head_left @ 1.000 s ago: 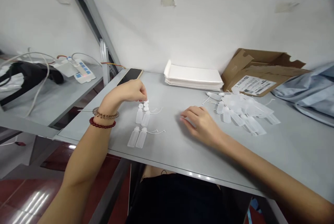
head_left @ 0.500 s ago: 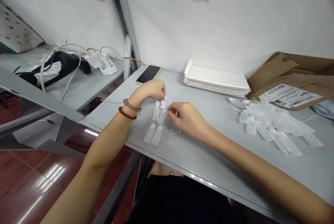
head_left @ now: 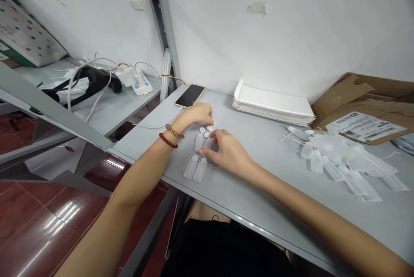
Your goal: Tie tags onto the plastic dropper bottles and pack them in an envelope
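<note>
On the grey table, several small translucent plastic bottles stand or lie close together between my hands. My left hand (head_left: 203, 114), wearing two bracelets, is pinched closed with a small white cap (head_left: 213, 122) at its fingertips. My right hand (head_left: 230, 151) has thumb and fingers curled round one small bottle (head_left: 207, 143), which they partly hide. Another bottle (head_left: 199, 142) stands beside it on the left. White round caps (head_left: 202, 130) show just behind these bottles. Nearer the table edge, two more bottles (head_left: 196, 168) lie side by side, a thin white strap partly under my right hand.
A pile of similar translucent bottles (head_left: 343, 163) lies on the right, before an opened cardboard box (head_left: 362, 109). Behind are a stack of white sheets (head_left: 274, 102) and a phone (head_left: 190, 95) with a cable. A power strip (head_left: 142, 84) and black headset (head_left: 97, 79) occupy the left shelf.
My right hand has shifted left over the bottle, its thumb now across the bottle's front. My left hand stays pinched near the caps. The whole view has shifted slightly.
</note>
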The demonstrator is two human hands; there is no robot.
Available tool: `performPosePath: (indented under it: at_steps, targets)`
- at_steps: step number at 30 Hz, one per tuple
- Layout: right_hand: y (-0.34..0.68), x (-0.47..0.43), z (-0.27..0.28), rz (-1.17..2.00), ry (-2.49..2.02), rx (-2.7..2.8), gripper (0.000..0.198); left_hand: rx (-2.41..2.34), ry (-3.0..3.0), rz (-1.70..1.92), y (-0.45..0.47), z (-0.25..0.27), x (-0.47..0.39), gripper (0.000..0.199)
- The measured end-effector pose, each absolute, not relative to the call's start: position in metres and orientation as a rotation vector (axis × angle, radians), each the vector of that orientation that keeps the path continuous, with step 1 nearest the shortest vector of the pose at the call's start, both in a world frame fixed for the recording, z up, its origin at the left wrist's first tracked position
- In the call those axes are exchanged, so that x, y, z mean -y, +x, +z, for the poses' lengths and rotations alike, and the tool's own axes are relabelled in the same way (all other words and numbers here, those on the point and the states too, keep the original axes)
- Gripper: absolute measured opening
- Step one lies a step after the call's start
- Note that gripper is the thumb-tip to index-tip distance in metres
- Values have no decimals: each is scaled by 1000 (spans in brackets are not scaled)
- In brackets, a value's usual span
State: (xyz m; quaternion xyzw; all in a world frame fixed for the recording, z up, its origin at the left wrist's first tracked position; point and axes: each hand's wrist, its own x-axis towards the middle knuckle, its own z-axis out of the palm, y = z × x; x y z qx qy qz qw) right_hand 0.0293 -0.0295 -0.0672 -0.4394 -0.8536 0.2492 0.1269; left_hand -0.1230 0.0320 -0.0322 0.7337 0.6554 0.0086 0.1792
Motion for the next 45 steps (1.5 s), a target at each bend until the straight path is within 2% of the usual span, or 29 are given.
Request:
performPosePath:
  at_steps: [13,24,32,36,41,45]
  targets:
    - [26,25,-69,790,-1314,2466,57,-1861,2036,38,-121,-32,-31,18]
    - [29,18,-75,787,-1246,2501,46,-1870,2040,109,-124,-38,-35,14]
    - [31,15,-74,657,-1222,2518,49,-1876,2028,330,-122,-36,-36,13]
    - [40,9,-70,599,-1229,2457,45,-1712,1924,477,-123,-36,-38,13]
    - [72,6,-65,837,-1066,2271,44,-1268,1812,530,-124,-30,-33,7]
    - [100,19,-64,1266,-1000,2001,49,-1034,1825,407,-117,-22,-23,4]
